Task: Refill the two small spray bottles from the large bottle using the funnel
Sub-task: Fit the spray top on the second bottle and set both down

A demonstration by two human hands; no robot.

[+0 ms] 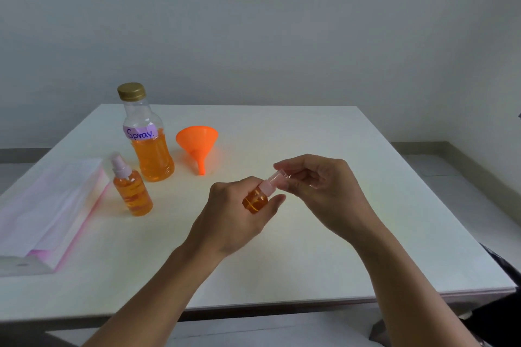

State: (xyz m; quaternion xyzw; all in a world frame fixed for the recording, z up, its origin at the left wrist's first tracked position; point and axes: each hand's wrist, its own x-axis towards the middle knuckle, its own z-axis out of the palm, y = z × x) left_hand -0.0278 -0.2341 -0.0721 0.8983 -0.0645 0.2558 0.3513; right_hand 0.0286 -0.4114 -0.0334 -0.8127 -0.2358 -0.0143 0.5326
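Note:
My left hand (236, 214) grips a small spray bottle (255, 201) holding orange liquid, tilted above the middle of the white table (338, 234). My right hand (321, 191) pinches the clear cap (280, 175) over its pink spray head. A second small spray bottle (132, 191), full of orange liquid and capped, stands upright at the left. Behind it stands the large bottle (149, 138) with a gold lid and a "Spray" label, about half full. The orange funnel (197, 144) lies on its side to the right of the large bottle.
A folded white and pink plastic packet (48, 211) lies along the table's left edge. A grey wall rises behind the table. A dark object shows past the right front corner.

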